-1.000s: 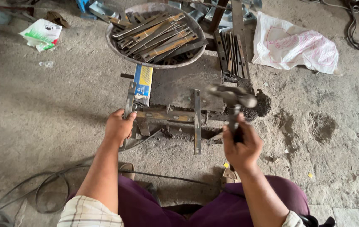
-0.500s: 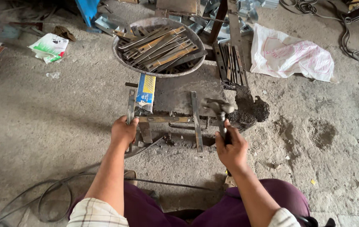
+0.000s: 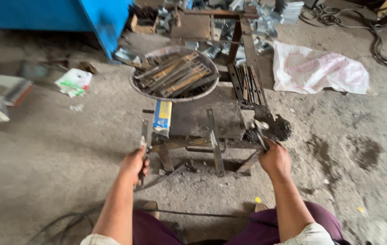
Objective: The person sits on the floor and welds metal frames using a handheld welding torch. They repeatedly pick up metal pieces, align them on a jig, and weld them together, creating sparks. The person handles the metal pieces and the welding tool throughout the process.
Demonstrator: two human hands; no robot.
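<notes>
The left hand (image 3: 134, 164) has its fingers wrapped round a flat metal strip (image 3: 144, 136) at the left edge of the low steel jig (image 3: 202, 131); the right hand (image 3: 274, 158) is closed on a small tool (image 3: 260, 132) at the jig's right edge. The work looks to be at seating the strip, which would next call for holding it square. On the jig's left side lies a narrow blue and yellow box (image 3: 162, 117); beyond it, a round pan of strips (image 3: 175, 75); far right, a white sack (image 3: 320, 68).

A round metal basin (image 3: 139, 88) of flat metal strips (image 3: 175, 75) sits far centre, a white sack (image 3: 320, 68) far right, a blue cabinet (image 3: 107, 22) far left.
</notes>
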